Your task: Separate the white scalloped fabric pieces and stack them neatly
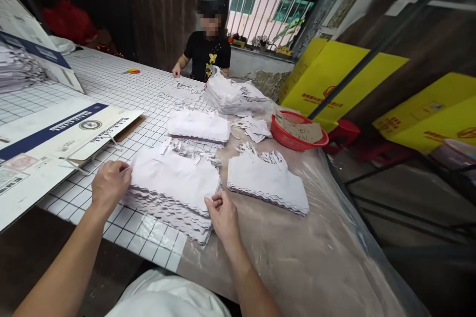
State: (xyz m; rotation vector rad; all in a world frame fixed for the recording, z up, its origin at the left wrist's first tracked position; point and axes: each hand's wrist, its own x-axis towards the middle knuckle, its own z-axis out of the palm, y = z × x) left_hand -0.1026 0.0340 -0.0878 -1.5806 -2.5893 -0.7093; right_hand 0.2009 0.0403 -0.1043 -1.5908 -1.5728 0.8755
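One table point(267, 252) is spread beneath the left hand point(110, 181) and the right hand point(225, 215). Two yellow boxes point(357, 72) are seen well beyond the right hand, to its right. One co-worker point(199, 54) is seen across the table, ahead of both hands. One white cardboard panel point(67, 131) is placed beside the left hand. Four stacks of white pieces are counted: far stack point(234, 96) ahead of the right hand, near stack point(174, 183) between the hands, side stack point(266, 183) right of the right hand, middle stack point(199, 126) ahead, between them. The near stack's left edge is pinched by the left hand's fingers, its right corner by the right's. One red basket point(290, 141) is set beyond the side stack. One pair of scissors point(133, 71) is placed far ahead of the left hand.
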